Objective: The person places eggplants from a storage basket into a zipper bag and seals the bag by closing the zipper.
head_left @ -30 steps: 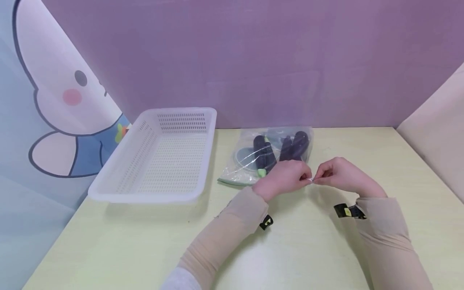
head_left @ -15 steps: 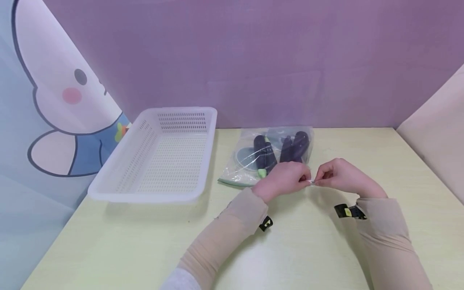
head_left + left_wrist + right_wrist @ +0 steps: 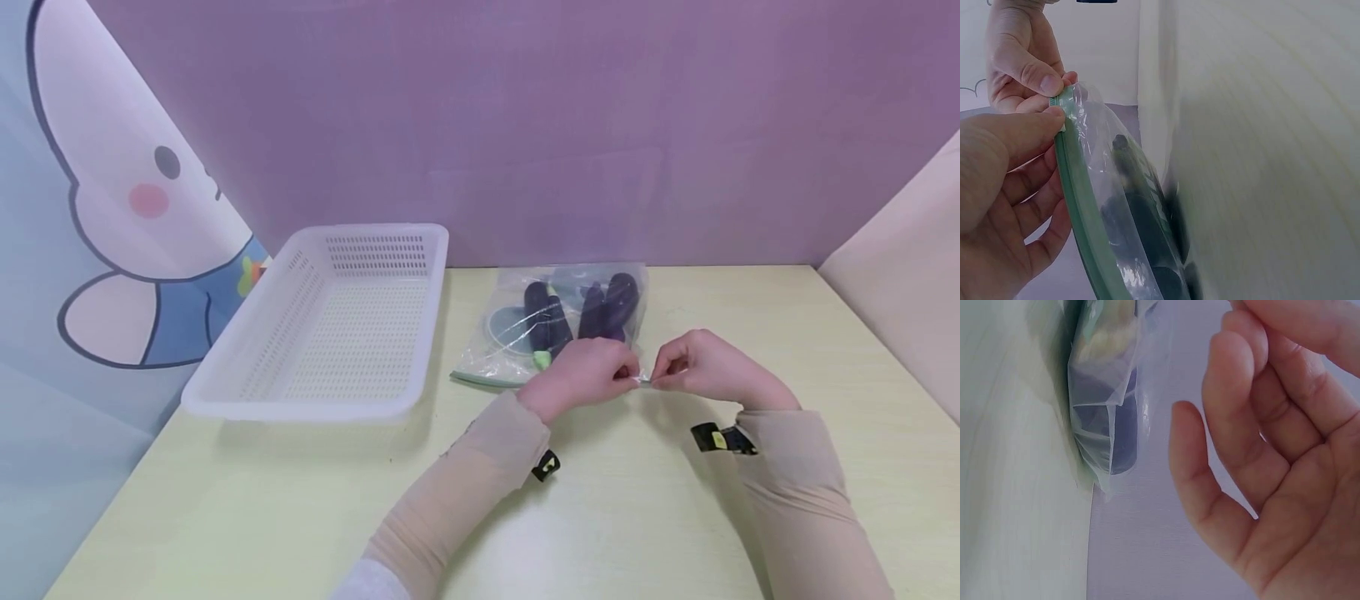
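A clear zip bag (image 3: 489, 354) lies on the table with several dark purple eggplants (image 3: 537, 315) inside. Along its mouth runs a green zip strip (image 3: 1079, 187), clearest in the left wrist view. My left hand (image 3: 579, 377) pinches this strip near one end, thumb at a small whitish piece (image 3: 1062, 127) that looks like the slider. Right beside it, my right hand (image 3: 708, 367) pinches the strip's end between thumb and forefinger. In the right wrist view the other fingers (image 3: 1229, 406) curve loosely beside the bag's corner, and the pinch is mostly cut off.
To the left of the bag stands a white perforated plastic basket (image 3: 345, 342). A purple backdrop (image 3: 525, 125) rises behind the table (image 3: 300, 517), and a cartoon-printed cloth (image 3: 120, 275) hangs at the left.
My left hand has shifted slightly left and toward me along the zip strip, widening the small gap between the hands. The right hand keeps nearly the same place; bag and basket stay put.
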`<state>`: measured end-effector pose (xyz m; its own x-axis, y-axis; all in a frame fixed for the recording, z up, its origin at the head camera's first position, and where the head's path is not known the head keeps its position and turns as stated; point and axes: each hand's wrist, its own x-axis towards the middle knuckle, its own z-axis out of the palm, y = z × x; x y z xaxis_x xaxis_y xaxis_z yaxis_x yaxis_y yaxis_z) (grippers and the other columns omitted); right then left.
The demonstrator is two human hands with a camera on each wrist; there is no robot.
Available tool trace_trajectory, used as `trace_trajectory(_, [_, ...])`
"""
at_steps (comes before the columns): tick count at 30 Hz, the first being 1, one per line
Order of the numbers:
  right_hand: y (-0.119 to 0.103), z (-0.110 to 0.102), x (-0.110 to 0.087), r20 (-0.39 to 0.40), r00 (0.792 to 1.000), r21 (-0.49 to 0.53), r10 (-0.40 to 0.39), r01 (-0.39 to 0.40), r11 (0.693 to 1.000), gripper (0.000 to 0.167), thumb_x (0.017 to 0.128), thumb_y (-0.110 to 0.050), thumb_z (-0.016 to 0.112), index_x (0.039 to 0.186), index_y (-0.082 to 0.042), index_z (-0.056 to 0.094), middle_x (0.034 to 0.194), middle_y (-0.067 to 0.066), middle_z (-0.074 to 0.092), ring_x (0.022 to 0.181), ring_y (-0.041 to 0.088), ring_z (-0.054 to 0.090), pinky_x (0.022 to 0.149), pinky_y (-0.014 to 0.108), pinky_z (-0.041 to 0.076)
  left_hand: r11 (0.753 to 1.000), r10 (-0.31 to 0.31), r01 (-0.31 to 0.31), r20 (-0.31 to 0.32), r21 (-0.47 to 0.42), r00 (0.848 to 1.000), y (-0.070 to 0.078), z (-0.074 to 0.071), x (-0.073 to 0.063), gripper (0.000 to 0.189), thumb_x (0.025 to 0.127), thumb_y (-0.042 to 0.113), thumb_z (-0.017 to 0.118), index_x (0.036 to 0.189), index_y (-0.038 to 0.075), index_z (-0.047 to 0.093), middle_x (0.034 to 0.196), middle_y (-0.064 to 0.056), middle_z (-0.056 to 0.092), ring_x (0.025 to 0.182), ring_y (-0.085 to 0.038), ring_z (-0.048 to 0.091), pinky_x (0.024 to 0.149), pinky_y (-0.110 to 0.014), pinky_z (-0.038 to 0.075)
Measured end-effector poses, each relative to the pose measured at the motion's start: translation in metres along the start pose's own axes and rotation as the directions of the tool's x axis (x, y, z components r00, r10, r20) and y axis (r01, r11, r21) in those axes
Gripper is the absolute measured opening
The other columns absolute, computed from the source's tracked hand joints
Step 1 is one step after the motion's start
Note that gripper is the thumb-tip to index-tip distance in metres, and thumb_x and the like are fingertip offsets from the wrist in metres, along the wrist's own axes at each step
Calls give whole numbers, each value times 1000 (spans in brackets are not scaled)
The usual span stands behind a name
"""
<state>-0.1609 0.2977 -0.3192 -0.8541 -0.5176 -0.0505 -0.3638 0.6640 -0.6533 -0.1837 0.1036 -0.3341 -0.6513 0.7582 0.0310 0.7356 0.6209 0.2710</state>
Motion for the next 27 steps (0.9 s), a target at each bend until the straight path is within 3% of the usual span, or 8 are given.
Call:
trace_trajectory(10, [2, 1, 0, -1, 1000, 2, -14, 14, 1000, 6, 79, -2, 71, 75, -6, 71, 73, 4, 71, 63, 5, 63, 60, 20, 49, 1000, -13, 13, 3, 2, 1000, -3, -2, -5, 11, 90, 31, 64, 86, 22, 69, 70, 12, 54, 63, -2, 47, 55, -16, 38])
trace_trajectory(18, [0, 0, 0, 5, 1000, -5, -3, 3, 1000, 6, 79, -1, 71, 75, -5, 71, 73, 4, 71, 64, 6, 63, 60, 20, 49, 1000, 1, -2, -21, -10, 1000, -10, -2, -10, 20, 91, 31, 63, 73, 21, 60, 63, 11, 48, 60, -3, 44, 53, -16, 35])
trace_trajectory(27, [0, 0, 1, 20, 1000, -7, -4, 5, 1000, 5, 78, -2, 72, 75, -5, 71, 74, 5, 71, 64, 5, 63, 60, 20, 49, 1000, -20, 20, -1, 8, 1000, -15, -1, -15, 11, 92, 29, 62, 88, 23, 70, 69, 12, 54, 64, -3, 47, 56, -16, 37])
